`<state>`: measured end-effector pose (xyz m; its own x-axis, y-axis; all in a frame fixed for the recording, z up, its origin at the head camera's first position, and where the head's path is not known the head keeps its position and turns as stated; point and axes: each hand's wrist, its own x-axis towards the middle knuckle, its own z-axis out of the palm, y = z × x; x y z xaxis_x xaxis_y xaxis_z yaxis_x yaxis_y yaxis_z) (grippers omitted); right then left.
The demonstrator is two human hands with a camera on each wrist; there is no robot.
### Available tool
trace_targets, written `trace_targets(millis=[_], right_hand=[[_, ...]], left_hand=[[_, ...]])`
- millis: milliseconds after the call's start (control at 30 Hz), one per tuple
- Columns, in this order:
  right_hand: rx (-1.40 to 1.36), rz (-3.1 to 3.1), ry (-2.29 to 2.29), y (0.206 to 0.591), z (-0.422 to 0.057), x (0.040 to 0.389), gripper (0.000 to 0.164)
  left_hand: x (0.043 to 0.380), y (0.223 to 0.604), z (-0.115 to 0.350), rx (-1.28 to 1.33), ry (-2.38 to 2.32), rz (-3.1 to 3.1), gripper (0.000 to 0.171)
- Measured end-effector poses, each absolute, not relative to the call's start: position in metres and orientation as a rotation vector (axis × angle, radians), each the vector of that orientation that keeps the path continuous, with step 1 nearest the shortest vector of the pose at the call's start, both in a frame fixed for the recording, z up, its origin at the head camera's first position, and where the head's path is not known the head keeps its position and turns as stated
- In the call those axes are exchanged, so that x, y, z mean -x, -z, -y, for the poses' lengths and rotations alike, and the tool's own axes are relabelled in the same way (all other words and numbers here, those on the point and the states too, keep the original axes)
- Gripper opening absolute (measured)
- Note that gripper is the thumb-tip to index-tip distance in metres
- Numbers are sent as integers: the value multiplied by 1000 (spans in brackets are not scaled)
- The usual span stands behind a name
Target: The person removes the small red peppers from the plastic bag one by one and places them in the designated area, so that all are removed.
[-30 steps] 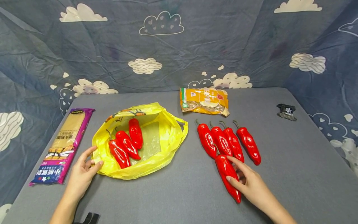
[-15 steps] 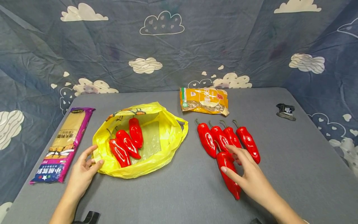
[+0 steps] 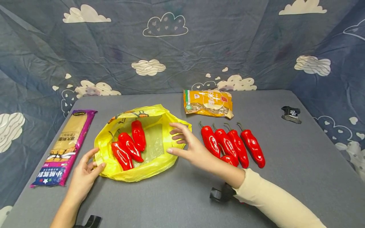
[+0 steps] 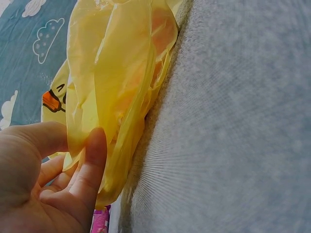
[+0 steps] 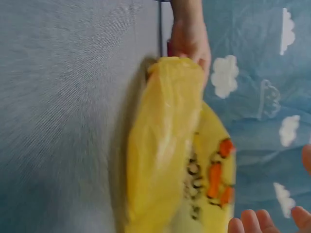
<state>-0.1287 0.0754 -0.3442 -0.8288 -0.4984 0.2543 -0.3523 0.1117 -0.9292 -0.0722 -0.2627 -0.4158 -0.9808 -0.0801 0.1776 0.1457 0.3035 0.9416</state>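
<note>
A yellow plastic bag point(image 3: 171, 147) lies with its mouth held wide, and three glossy red peppers point(image 3: 138, 135) are inside it. My left hand point(image 3: 85, 172) pinches the bag's left rim; in the left wrist view, thumb and fingers point(image 4: 95, 150) grip the thin plastic. My right hand point(image 3: 189, 145) holds nothing, its fingers spread at the bag's right rim and handle. Several more red peppers point(image 3: 228, 144) lie side by side on the table to the right. One nearer red pepper point(image 3: 229, 160) is mostly hidden under my right forearm.
A purple-edged spaghetti pack point(image 3: 65, 142) lies left of the bag. An orange food packet point(image 3: 209, 103) rests at the back, and a small black packet point(image 3: 291, 114) is at the far right. A patterned cloth point(image 3: 182, 47) hangs behind the table.
My right hand has left the nearest red pepper, which it was touching, and moved left to the bag's right rim. The left hand stays on the bag.
</note>
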Motion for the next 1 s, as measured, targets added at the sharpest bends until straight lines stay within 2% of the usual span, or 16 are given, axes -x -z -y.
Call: trace_targets(millis=[467,767,1000], right_hand=[[617,-2101,1572,389,4,183,62],[625,-2206,1439,397,31,198,61],[654,-2385,1203,396,37,197,69]], left_hand=[[72,414,262,91,1728,2379,53],[72,415,262,94,1716,2384,53],[73,416,263,98,1747,2376,53]])
